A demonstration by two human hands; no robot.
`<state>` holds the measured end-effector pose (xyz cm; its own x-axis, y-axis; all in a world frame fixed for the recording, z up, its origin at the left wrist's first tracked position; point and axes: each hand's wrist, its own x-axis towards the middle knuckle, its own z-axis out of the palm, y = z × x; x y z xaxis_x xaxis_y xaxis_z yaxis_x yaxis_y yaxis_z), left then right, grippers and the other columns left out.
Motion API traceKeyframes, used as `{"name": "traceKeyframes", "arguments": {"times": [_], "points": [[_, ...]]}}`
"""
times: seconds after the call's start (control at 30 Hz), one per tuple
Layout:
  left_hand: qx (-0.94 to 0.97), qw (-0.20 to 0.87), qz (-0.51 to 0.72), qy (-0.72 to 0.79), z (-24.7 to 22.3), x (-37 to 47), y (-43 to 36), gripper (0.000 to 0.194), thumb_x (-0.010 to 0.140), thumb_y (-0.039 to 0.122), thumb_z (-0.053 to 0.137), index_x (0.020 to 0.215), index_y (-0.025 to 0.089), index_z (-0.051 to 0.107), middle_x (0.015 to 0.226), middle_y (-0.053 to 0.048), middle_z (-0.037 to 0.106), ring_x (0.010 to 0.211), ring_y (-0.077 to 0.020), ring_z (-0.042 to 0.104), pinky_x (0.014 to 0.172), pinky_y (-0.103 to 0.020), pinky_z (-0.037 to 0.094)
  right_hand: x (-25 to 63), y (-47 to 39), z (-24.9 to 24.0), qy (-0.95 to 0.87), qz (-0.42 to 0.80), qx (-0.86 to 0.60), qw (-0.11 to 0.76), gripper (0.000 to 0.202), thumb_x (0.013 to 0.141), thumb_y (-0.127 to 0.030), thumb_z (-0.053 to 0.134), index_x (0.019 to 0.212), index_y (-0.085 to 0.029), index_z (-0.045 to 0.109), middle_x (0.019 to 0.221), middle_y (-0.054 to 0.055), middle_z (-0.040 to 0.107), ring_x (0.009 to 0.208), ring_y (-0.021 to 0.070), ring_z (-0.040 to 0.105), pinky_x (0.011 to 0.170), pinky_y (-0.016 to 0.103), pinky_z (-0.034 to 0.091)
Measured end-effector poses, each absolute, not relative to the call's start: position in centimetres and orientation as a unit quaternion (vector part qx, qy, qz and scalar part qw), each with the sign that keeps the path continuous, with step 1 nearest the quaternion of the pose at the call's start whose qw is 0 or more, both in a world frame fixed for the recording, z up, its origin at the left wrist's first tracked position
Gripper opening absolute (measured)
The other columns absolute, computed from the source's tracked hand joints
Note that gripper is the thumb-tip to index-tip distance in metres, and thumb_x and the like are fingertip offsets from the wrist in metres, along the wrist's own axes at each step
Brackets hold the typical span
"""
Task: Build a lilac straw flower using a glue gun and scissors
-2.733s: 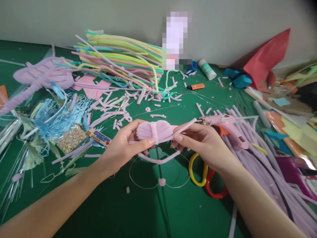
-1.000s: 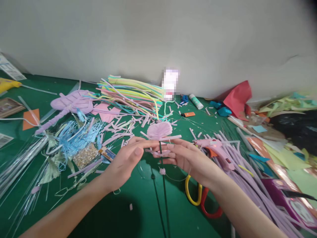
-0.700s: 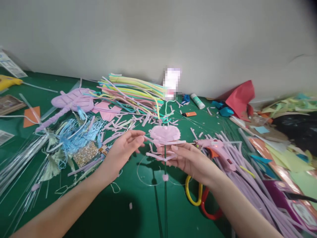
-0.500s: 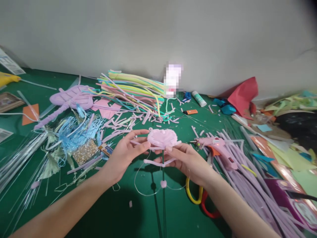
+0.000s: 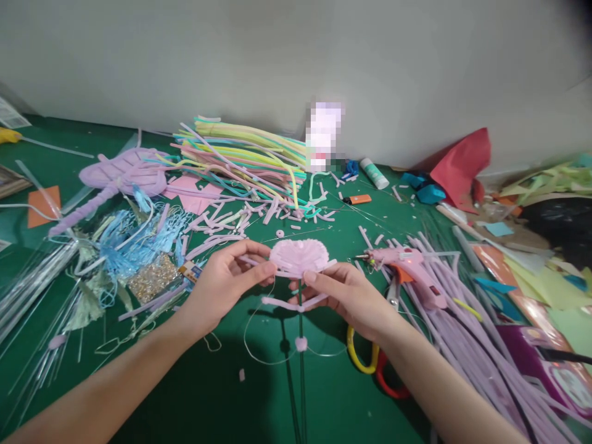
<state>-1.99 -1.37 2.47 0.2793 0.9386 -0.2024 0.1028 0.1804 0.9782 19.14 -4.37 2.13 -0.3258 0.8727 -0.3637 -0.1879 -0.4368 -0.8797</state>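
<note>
Between my two hands is a pale pink, fuzzy heart-shaped piece (image 5: 298,256) that looks made of pipe cleaners, on a thin dark stem (image 5: 301,364). My left hand (image 5: 231,277) pinches its left lower edge between thumb and fingers, where a lilac strip sticks out. My right hand (image 5: 342,290) grips the lower right, thumb on the front near the stem's top. Below, a bent lilac pipe cleaner (image 5: 282,303) crosses the stem beside my right fingers. A small pink bead-like piece (image 5: 301,343) sits lower on the stem, with thin clear thread looping out on both sides.
At right lie a pink glue gun (image 5: 400,259), scissors (image 5: 363,357) and lilac pipe cleaners (image 5: 467,345). Coloured pipe cleaners (image 5: 240,154), cut scraps and an orange lighter (image 5: 358,199) are behind. Blue tassels (image 5: 129,246), a bead bag (image 5: 155,277) and a lilac wrapped shape (image 5: 124,172) are left.
The view has shifted slightly, so the left-hand items sit farther left and the back items a little higher. Both hands keep the same hold on the heart-shaped piece.
</note>
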Motion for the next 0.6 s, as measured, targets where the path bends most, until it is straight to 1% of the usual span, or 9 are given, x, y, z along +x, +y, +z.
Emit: {"name": "traceKeyframes", "arguments": {"times": [0.1, 0.17, 0.23, 0.27, 0.37, 0.4, 0.47, 0.53, 0.6], "points": [[0.540, 0.574, 0.370, 0.492, 2.9, -2.7, -0.5, 0.033, 0.076, 0.047, 0.077, 0.094, 0.021, 0.068, 0.091, -0.003, 0.072, 0.083, -0.0189, 0.068, 0.076, -0.027, 0.054, 19.1, -4.4, 2.3, -0.393, 0.718, -0.450, 0.357, 0.030, 0.077, -0.045, 0.078, 0.086, -0.016, 0.079, 0.075, 0.005, 0.076, 0.068, 0.0142, 0.072, 0.068, 0.024, 0.058], [0.539, 0.597, 0.358, 0.475, 3.3, -3.2, 0.2, 0.036, 0.081, 0.054, 0.069, 0.098, 0.022, 0.069, 0.103, -0.005, 0.073, 0.093, -0.0196, 0.067, 0.076, -0.026, 0.054, 18.8, -4.4, 2.4, -0.415, 0.721, -0.447, 0.330, 0.031, 0.079, -0.046, 0.075, 0.086, -0.016, 0.079, 0.075, 0.004, 0.075, 0.070, 0.0142, 0.072, 0.069, 0.025, 0.058], [0.549, 0.645, 0.282, 0.450, 3.4, -3.8, 0.8, 0.044, 0.080, 0.060, 0.067, 0.102, 0.022, 0.070, 0.098, -0.006, 0.074, 0.088, -0.0202, 0.068, 0.070, -0.026, 0.055, 18.3, -4.2, 2.5, -0.449, 0.724, -0.437, 0.288, 0.033, 0.080, -0.048, 0.073, 0.084, -0.016, 0.078, 0.075, 0.004, 0.075, 0.070, 0.0145, 0.071, 0.070, 0.026, 0.058], [0.557, 0.664, 0.231, 0.441, 3.4, -4.1, 1.1, 0.044, 0.078, 0.058, 0.070, 0.103, 0.021, 0.071, 0.093, -0.005, 0.074, 0.083, -0.0197, 0.068, 0.067, -0.026, 0.055, 18.0, -4.0, 2.6, -0.470, 0.725, -0.429, 0.263, 0.035, 0.080, -0.050, 0.072, 0.082, -0.016, 0.077, 0.075, 0.004, 0.075, 0.069, 0.0147, 0.071, 0.071, 0.027, 0.058], [0.556, 0.705, 0.145, 0.415, 3.0, -4.9, 1.4, 0.039, 0.070, 0.040, 0.083, 0.101, 0.019, 0.072, 0.085, -0.002, 0.075, 0.073, -0.0163, 0.068, 0.063, -0.023, 0.053, 17.5, -3.6, 2.6, -0.519, 0.711, -0.429, 0.203, 0.038, 0.076, -0.053, 0.073, 0.076, -0.016, 0.076, 0.072, 0.003, 0.074, 0.067, 0.0162, 0.070, 0.070, 0.029, 0.058], [0.543, 0.721, 0.137, 0.408, 2.9, -5.0, 1.4, 0.039, 0.068, 0.035, 0.085, 0.101, 0.019, 0.073, 0.084, -0.002, 0.075, 0.073, -0.0157, 0.068, 0.064, -0.023, 0.053, 17.6, -3.5, 2.6, -0.526, 0.700, -0.441, 0.197, 0.038, 0.075, -0.054, 0.074, 0.075, -0.016, 0.075, 0.072, 0.002, 0.073, 0.067, 0.0167, 0.070, 0.068, 0.029, 0.057], [0.511, 0.746, 0.139, 0.403, 2.6, -5.1, 1.2, 0.043, 0.067, 0.031, 0.086, 0.105, 0.019, 0.072, 0.086, -0.002, 0.076, 0.074, -0.0156, 0.069, 0.068, -0.024, 0.055, 17.9, -3.5, 2.6, -0.535, 0.667, -0.479, 0.198, 0.036, 0.074, -0.053, 0.075, 0.074, -0.017, 0.074, 0.070, 0.001, 0.071, 0.065, 0.0169, 0.070, 0.065, 0.028, 0.056], [0.492, 0.750, 0.157, 0.412, 2.5, -4.9, 0.9, 0.046, 0.067, 0.031, 0.086, 0.109, 0.019, 0.071, 0.089, -0.003, 0.077, 0.075, -0.0163, 0.070, 0.071, -0.026, 0.056, 18.5, -3.8, 2.8, -0.553, 0.625, -0.515, 0.195, 0.034, 0.078, -0.053, 0.072, 0.077, -0.018, 0.073, 0.068, 0.001, 0.070, 0.063, 0.0169, 0.069, 0.063, 0.027, 0.055], [0.486, 0.742, 0.177, 0.427, 2.5, -4.5, 0.5, 0.044, 0.067, 0.031, 0.086, 0.107, 0.019, 0.071, 0.088, -0.003, 0.077, 0.074, -0.0162, 0.070, 0.071, -0.026, 0.056, 19.2, -4.5, 3.3, -0.582, 0.569, -0.550, 0.185, 0.035, 0.084, -0.054, 0.065, 0.081, -0.019, 0.073, 0.071, 0.003, 0.072, 0.066, 0.0182, 0.068, 0.065, 0.029, 0.055]]}}
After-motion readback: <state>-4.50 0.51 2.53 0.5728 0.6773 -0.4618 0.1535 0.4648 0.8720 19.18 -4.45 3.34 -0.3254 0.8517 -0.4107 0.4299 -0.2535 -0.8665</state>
